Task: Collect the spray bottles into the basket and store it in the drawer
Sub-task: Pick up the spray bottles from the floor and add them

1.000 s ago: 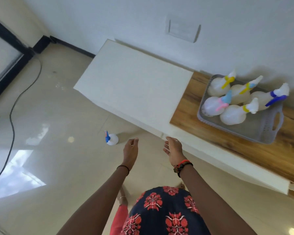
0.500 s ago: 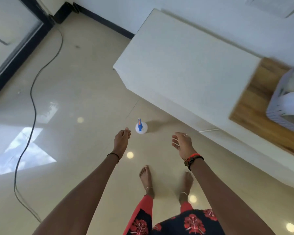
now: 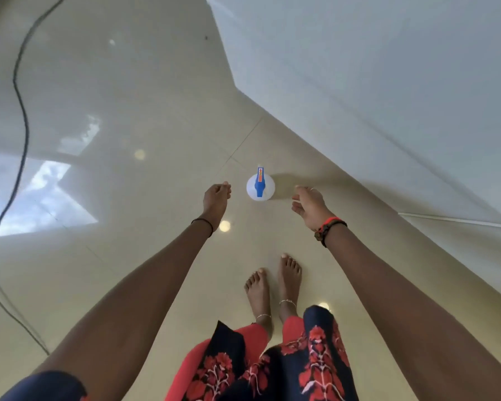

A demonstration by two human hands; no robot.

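One small white spray bottle [image 3: 260, 187] stands up on the shiny cream floor [image 3: 128, 270], and we look at it from right above. Its top is blue with a bit of orange, and the nozzle points away from the person. The bottle sits between the two hands, close to both, but neither hand touches it. The left hand [image 3: 216, 199] hangs just to the left of the bottle with its fingers softly curled in, and it holds nothing. A thin black band [image 3: 203, 224] goes round that wrist. The right hand [image 3: 310, 205] is just to the right of the bottle, with its fingers loosely bent and a little spread. It holds nothing too. Red and dark bands [image 3: 330, 228] sit on that wrist. A big white cabinet [image 3: 388, 82] fills the top right, and the bottle is near its bottom edge. Two bare feet [image 3: 258, 287] stand side by side on the floor, nearer to the person than the bottle, each with a thin silver anklet. Dark clothes with red flowers [image 3: 315, 357] show at the bottom. A long black cable [image 3: 21, 111] snakes down the left side of the floor, beside a bright patch of light [image 3: 41, 198].
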